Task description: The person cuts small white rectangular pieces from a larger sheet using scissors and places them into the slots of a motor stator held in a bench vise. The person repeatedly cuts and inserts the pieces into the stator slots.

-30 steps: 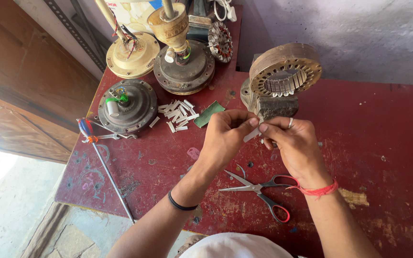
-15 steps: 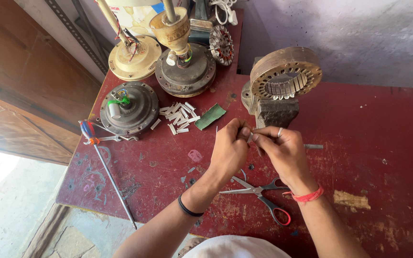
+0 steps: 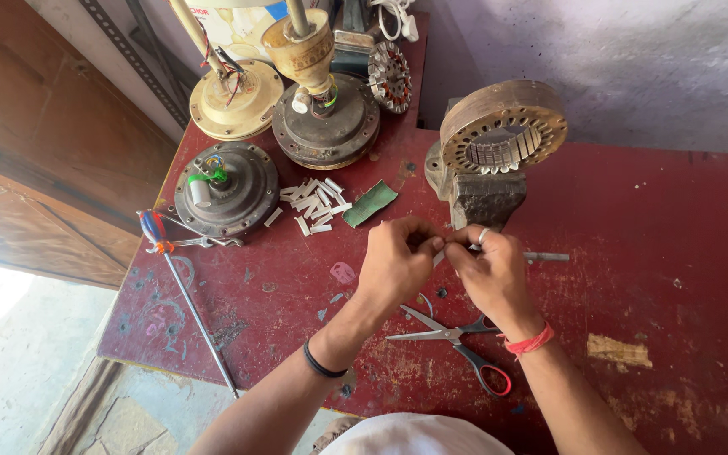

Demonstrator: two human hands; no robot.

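Observation:
My left hand and my right hand meet over the red table, fingertips pinched together on a small white paper strip. Just beyond them a ring-shaped stator core with slotted teeth is clamped upright in a grey bench vise. Several more white strips lie in a pile to the left, beside a green sheet piece. Scissors with red handles lie open under my right wrist.
Three ceiling-fan motor housings stand at the back left: a dark one with green wire, a cream one, a large one with a rod. A screwdriver with a long shaft lies near the table's left edge. A small rotor leans behind.
Both hands have drawn back from the vise toward me, still pinching the small white strip between them. The view has shifted slightly.

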